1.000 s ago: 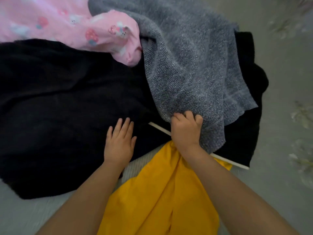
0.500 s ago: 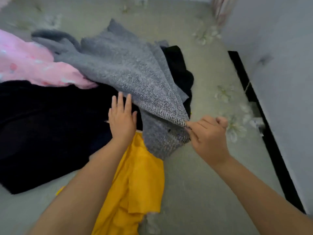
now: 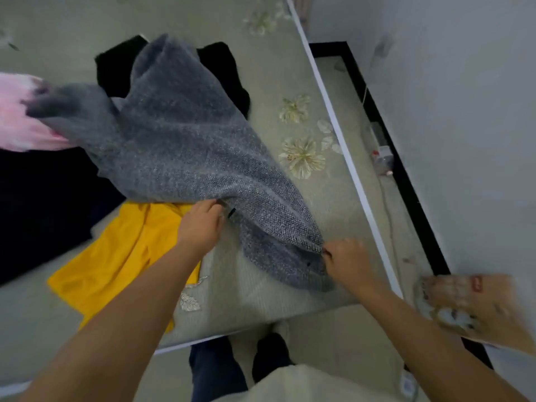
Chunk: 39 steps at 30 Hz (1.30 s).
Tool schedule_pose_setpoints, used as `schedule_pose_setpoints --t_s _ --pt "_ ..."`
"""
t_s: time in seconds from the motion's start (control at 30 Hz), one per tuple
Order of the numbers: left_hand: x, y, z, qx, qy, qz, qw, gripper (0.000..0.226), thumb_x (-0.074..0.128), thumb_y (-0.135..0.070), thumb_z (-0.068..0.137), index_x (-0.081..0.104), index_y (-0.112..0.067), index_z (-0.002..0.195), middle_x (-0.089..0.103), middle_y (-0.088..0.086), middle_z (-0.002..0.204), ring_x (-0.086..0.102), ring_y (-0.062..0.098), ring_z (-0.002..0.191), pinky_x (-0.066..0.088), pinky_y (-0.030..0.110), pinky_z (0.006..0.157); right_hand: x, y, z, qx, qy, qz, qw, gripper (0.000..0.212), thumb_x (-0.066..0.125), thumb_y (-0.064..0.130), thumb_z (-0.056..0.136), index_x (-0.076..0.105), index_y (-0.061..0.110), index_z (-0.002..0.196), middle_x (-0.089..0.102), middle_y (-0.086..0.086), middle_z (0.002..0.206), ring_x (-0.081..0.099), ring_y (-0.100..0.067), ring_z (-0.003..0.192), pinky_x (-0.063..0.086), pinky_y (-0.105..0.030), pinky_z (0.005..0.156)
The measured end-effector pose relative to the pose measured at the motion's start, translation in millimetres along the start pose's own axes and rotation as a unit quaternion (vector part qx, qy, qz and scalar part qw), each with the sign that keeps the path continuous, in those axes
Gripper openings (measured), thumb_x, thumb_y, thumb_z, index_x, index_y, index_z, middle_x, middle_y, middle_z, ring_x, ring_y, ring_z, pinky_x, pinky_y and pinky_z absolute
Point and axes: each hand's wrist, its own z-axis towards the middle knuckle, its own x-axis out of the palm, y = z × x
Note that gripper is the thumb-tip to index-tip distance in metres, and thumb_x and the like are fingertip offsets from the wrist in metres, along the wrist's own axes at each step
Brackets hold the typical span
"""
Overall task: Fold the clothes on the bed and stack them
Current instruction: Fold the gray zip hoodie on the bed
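Gripping the grey knit garment (image 3: 185, 152) at its near edge, left hand (image 3: 201, 226) and right hand (image 3: 346, 261) apparently pinch it (blurred) over the bed (image 3: 290, 198).

Count on bed (image 3: 261, 285): 1 grey knit garment (image 3: 185, 146), centre; 1 yellow garment (image 3: 116, 256), 8 o'clock; 1 pink garment (image 3: 17, 120), 9 o'clock; 2 black garments, one at 12 o'clock (image 3: 229, 74), one at 9 o'clock (image 3: 43, 198). Hands: 2, left (image 3: 200, 224), right (image 3: 346, 262).

Bare forearms, dark trousers (image 3: 214, 369), black footwear (image 3: 271, 355)
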Motion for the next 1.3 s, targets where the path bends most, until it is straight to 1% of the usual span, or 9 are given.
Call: schedule_pose_setpoints --t_s 0.23,0.43,0.57,0.67,0.73,0.87,0.9,1.1,1.3 --pt "-1 66 -31 -0.144 -0.017 0.026 0.989 0.037 0.047 -0.020 0.092 0.048 -0.004 0.126 0.038 0.013 0.142 0.032 0.026 0.131 0.033 0.038 0.098 54 105 75 -0.135 -0.029 -0.076 0.988 0.037 0.065 0.021 0.080 0.058 0.008 0.114 0.059 -0.012 0.113 0.053 -0.026 0.107 0.036 -0.038 0.091" --pt "10 120 -58 -0.202 -0.068 -0.042 0.976 0.043 0.053 -0.009 0.089 0.047 -0.001 0.130 0.042 0.020 0.139 0.036 0.034 0.129 0.032 0.043 0.103 92 214 175 -0.179 -0.006 -0.109 0.978 0.059 0.044 0.024 0.095 0.014 0.024 0.146 0.011 -0.014 0.153 0.014 -0.030 0.139 0.008 -0.052 0.111" --pt "17 140 -56 -0.230 -0.117 -0.127 0.958 0.046 0.060 -0.003 0.084 0.048 0.004 0.128 0.046 0.027 0.133 0.041 0.042 0.124 0.032 0.048 0.103 73 218 212 -0.253 -0.086 -0.057 0.962 0.015 0.066 -0.004 0.071 0.066 -0.002 0.086 0.064 -0.026 0.078 0.065 -0.032 0.073 0.047 -0.041 0.077" --pt "16 149 -26 -0.269 -0.137 -0.196 0.933 0.062 0.058 -0.017 0.088 0.028 0.004 0.139 0.030 0.026 0.144 0.028 0.036 0.134 0.021 0.040 0.110 49 198 207 -0.272 -0.108 -0.007 0.956 0.023 0.076 -0.010 0.051 0.056 0.001 0.049 0.053 -0.014 0.040 0.051 -0.023 0.033 0.045 -0.028 0.047" --pt "10 149 5 -0.313 -0.158 -0.315 0.882 0.076 0.059 -0.024 0.088 0.014 0.002 0.143 0.020 0.022 0.149 0.019 0.031 0.138 0.015 0.034 0.111 36 181 192 -0.232 -0.097 0.024 0.968 0.008 0.065 -0.003 0.066 0.062 -0.003 0.059 0.059 -0.016 0.048 0.056 -0.028 0.040 0.048 -0.036 0.058" --pt "-6 121 62 -0.402 -0.188 -0.689 0.573 0.059 0.057 -0.015 0.090 0.027 0.000 0.139 0.040 0.016 0.140 0.042 0.029 0.126 0.035 0.044 0.106 13 146 160 -0.217 -0.070 0.002 0.974 0.006 0.061 0.002 0.061 0.062 0.001 0.055 0.059 -0.010 0.046 0.055 -0.023 0.037 0.050 -0.035 0.057" --pt "-12 111 69 -0.411 -0.200 -0.683 0.570 0.047 0.056 -0.011 0.090 0.039 0.002 0.132 0.048 0.017 0.134 0.048 0.029 0.121 0.038 0.043 0.104 11 138 155 -0.212 -0.073 0.011 0.974 0.006 0.062 0.003 0.060 0.063 0.001 0.055 0.059 -0.011 0.045 0.054 -0.022 0.036 0.049 -0.034 0.056" --pt "-76 45 115 -0.290 -0.277 -0.467 0.788 0.040 0.055 -0.014 0.090 0.048 -0.001 0.127 0.055 0.008 0.123 0.049 0.017 0.115 0.033 0.018 0.096 -11 101 139 -0.082 -0.125 0.138 0.979 0.013 0.058 0.002 0.073 0.064 -0.007 0.066 0.058 -0.017 0.049 0.052 -0.029 0.040 0.036 -0.028 0.058" --pt "-138 -113 212 0.074 -0.124 -0.308 0.940 0.043 0.049 -0.005 0.092 0.043 -0.004 0.135 0.047 0.017 0.135 0.041 0.028 0.125 0.023 0.020 0.100 -55 39 129 0.056 -0.239 0.197 0.949 0.031 0.066 -0.001 0.078 0.048 0.004 0.053 0.036 -0.009 0.045 0.039 -0.018 0.042 0.032 -0.024 0.044"
